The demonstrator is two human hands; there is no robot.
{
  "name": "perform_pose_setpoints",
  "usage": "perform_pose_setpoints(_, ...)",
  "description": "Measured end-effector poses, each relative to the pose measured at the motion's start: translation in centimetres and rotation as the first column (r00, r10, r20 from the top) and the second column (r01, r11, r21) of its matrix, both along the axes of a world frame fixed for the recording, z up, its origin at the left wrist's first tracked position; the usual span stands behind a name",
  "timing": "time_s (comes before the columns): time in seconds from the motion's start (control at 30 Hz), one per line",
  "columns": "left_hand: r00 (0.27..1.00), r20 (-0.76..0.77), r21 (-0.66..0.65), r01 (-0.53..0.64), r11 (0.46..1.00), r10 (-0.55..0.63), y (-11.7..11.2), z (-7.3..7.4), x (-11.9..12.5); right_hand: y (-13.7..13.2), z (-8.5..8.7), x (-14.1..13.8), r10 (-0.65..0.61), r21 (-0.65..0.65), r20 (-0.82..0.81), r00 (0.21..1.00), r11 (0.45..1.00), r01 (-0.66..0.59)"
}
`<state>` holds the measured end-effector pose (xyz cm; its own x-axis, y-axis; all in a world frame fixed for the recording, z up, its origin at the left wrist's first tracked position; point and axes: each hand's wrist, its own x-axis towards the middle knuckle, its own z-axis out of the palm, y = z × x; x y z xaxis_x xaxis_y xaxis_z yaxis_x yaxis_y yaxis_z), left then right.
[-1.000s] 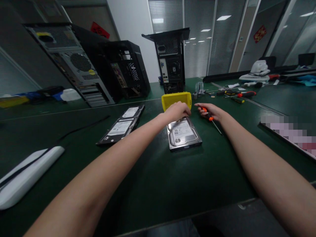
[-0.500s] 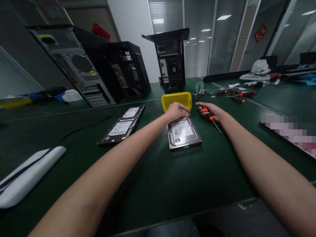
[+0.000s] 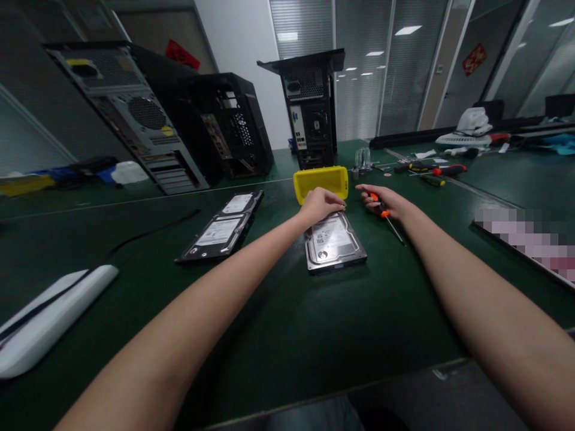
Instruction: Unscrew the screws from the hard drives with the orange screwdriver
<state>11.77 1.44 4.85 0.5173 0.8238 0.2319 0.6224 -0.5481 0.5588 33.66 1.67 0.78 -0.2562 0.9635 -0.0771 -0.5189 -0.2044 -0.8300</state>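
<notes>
Orange-handled screwdriver (image 3: 385,214) gripped in the right hand (image 3: 390,200), shaft angled down! Left hand (image 3: 321,204), fingers curled narrow, is at the far end of the hard drive (image 3: 333,244); can't tell if it's holding anything. Drive's flat on the table (image 3: 287,341), before the yellow box (image 3: 321,179).

Your table (image 3: 287,341) has a dark green top with a pale seam line running across it. In front of you a silver hard drive (image 3: 335,242) lies flat, label up, with a yellow bin (image 3: 320,177) just beyond its far end. To your left, two dark hard drives (image 3: 220,231) lie end to end, near a black cord (image 3: 155,229) and a white object (image 3: 67,314) crossed by a dark strap. Three computer cases (image 3: 309,114) stand toward the back. At right you have a clear cup (image 3: 363,158), scattered hand tools (image 3: 449,170) and a flat, pixelated item (image 3: 525,239).
</notes>
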Motion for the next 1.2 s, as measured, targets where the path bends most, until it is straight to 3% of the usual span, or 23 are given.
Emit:
perform_pose_setpoints(0.17, 0.995, -0.096, 0.111, 0.036, 0.993, -0.025, -0.2, 0.3, -0.1, -0.1, 0.1, -0.1, -0.004, 0.007, 0.004, 1.000, 1.000, 0.004)
perform_pose_setpoints(0.4, 0.977, -0.211, 0.141, 0.047, 0.989, -0.016, -0.2, 1.1, 0.0, -0.1, 0.2, -0.3, -0.025, 0.027, 0.090, 0.996, 0.999, 0.022)
perform_pose_setpoints(0.7, 0.974, -0.226, 0.184, 0.030, 0.982, 0.012, -0.5, 0.5, -0.5, -0.2, 0.2, -0.3, -0.019, 0.028, 0.103, 0.995, 0.999, 0.016)
perform_pose_setpoints(0.9, 0.980, -0.198, 0.138, 0.004, 0.990, 0.023, -0.1, 0.5, -0.6, -0.1, 0.2, -0.3, -0.020, 0.022, 0.081, 0.997, 1.000, 0.018)
perform_pose_setpoints(0.97, 0.984, -0.177, 0.111, 0.029, 0.993, -0.009, 0.2, 0.7, -0.4, -0.2, 0.2, -0.3, -0.016, 0.021, 0.076, 0.997, 1.000, 0.014)
perform_pose_setpoints(1.07, 0.974, -0.177, 0.055, 0.154, 0.986, -0.143, 0.4, 1.0, 0.1, -0.3, 0.3, -0.3, -0.011, 0.017, 0.060, 0.998, 1.000, 0.010)
perform_pose_setpoints(1.2, 0.918, -0.299, 0.016, 0.277, 0.961, -0.260, 0.2, 1.3, 1.1, -0.5, 0.4, -0.2, -0.014, -0.015, -0.015, 1.000, 1.000, 0.014)
